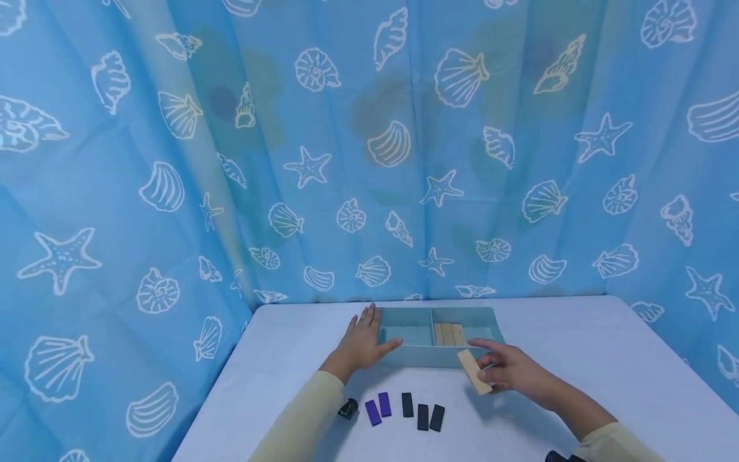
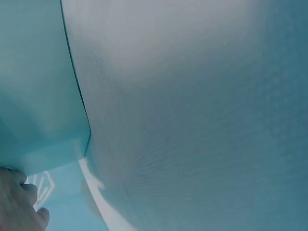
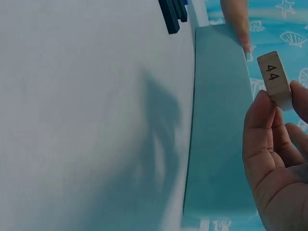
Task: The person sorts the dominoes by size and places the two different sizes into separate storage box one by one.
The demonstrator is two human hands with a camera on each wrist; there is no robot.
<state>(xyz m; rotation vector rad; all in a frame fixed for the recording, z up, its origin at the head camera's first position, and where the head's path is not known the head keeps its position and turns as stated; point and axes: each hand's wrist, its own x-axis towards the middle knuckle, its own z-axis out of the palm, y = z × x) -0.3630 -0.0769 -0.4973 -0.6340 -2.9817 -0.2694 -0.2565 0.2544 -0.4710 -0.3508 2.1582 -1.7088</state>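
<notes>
In front of the teal two-part box (image 1: pixel 416 357), my right hand (image 1: pixel 514 369) pinches a light wooden block (image 1: pixel 475 372) between thumb and fingers. The right wrist view shows the block (image 3: pixel 275 79) tilted, with "44" marked on its end. Its shadow falls on the table beside the box. My left hand (image 1: pixel 362 343) rests on the box's left end, fingers straight along the rim and thumb over the front wall. Several wooden blocks (image 1: pixel 448 334) stand side by side in the right compartment. The left compartment (image 1: pixel 407 335) holds nothing visible.
Two purple blocks (image 1: pixel 373 412) and three black blocks (image 1: pixel 423 416) lie on the white table (image 1: pixel 260 385) in front of the box. Blue curtains (image 1: pixel 346 160) with white shell prints hang behind the table and at its sides.
</notes>
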